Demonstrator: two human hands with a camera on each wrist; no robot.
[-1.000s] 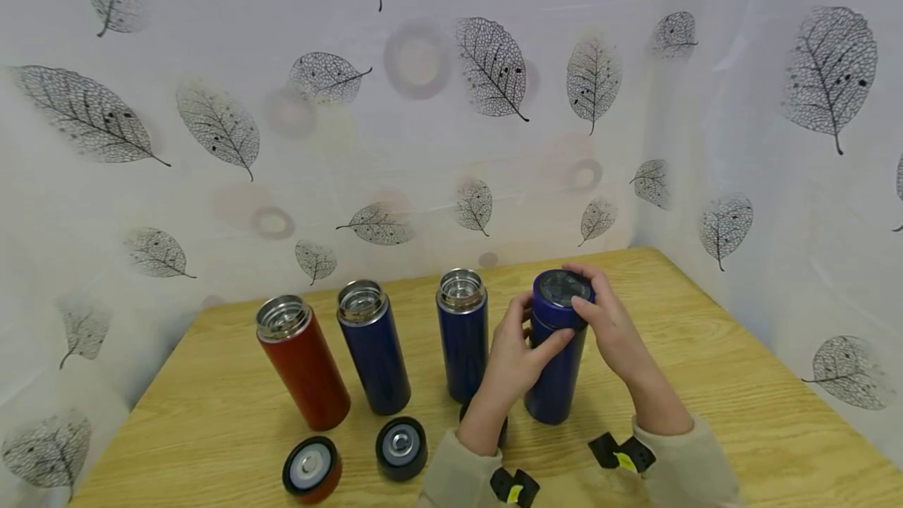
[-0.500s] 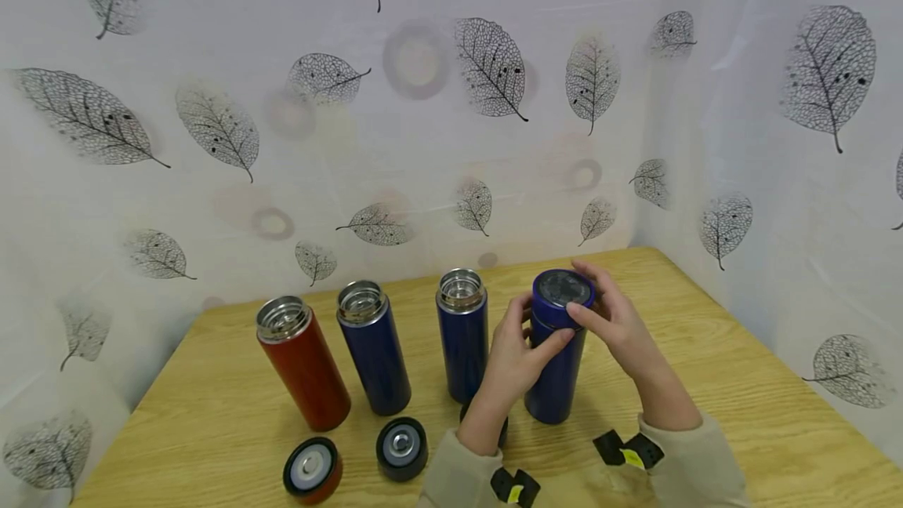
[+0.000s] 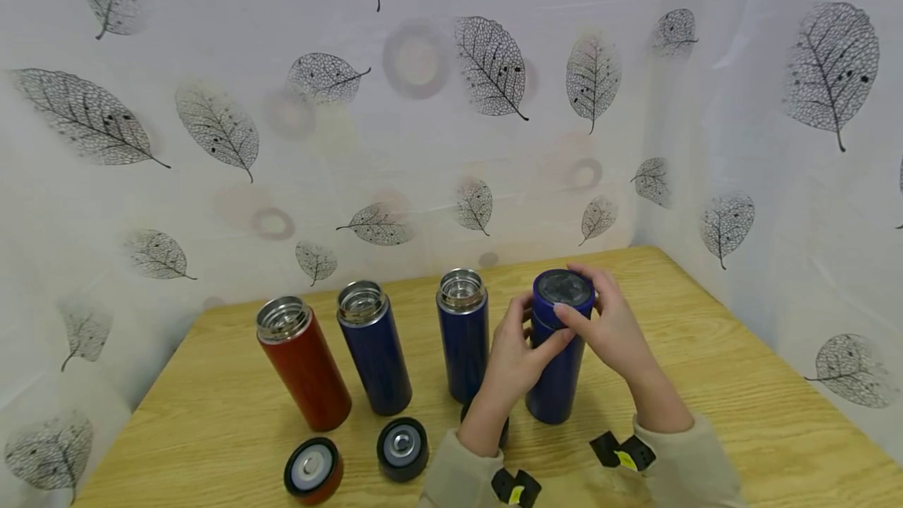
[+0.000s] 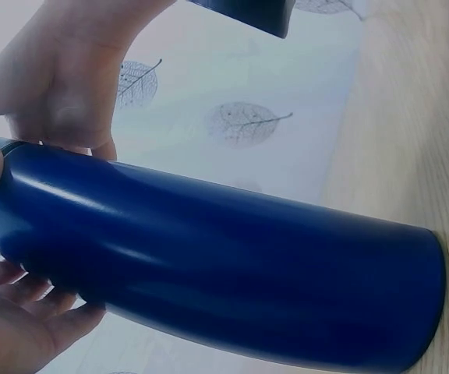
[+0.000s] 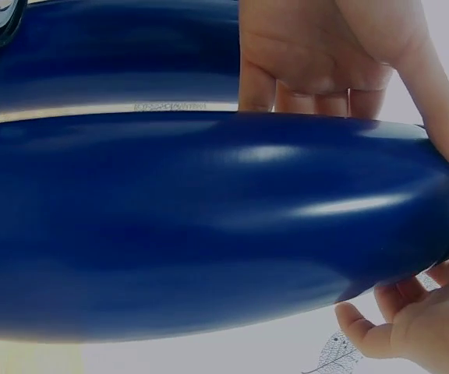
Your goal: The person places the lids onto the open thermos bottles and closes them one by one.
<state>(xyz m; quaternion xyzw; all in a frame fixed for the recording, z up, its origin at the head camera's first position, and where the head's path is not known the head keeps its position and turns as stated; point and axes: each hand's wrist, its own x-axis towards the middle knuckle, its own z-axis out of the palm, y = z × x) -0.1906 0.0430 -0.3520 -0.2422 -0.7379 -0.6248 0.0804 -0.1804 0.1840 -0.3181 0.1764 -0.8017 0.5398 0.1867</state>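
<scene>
At the right of the head view stands a dark blue thermos (image 3: 556, 379), upright on the table, its blue lid (image 3: 564, 288) with a dark round top on its mouth. My left hand (image 3: 513, 351) grips the thermos just below the lid, thumb in front and fingers round the far side. My right hand (image 3: 621, 332) holds the lid from the right, its thumb at the front rim and fingers behind. In the left wrist view the thermos (image 4: 232, 249) spans the picture, its base on the wood. The right wrist view shows its body (image 5: 209, 226) between both hands.
Left of it stand uncapped thermoses: a red one (image 3: 306, 371), a blue one (image 3: 377, 363) and another blue one (image 3: 462, 351). A red-edged lid (image 3: 312, 469) and a dark lid (image 3: 402, 449) lie upturned in front. My left wrist partly hides another dark lid (image 3: 504, 431).
My right hand drew back slightly from the lid, fingers loosened, then came back onto it; its thumb now sits further left along the front rim. The left hand and thermos stayed put.
</scene>
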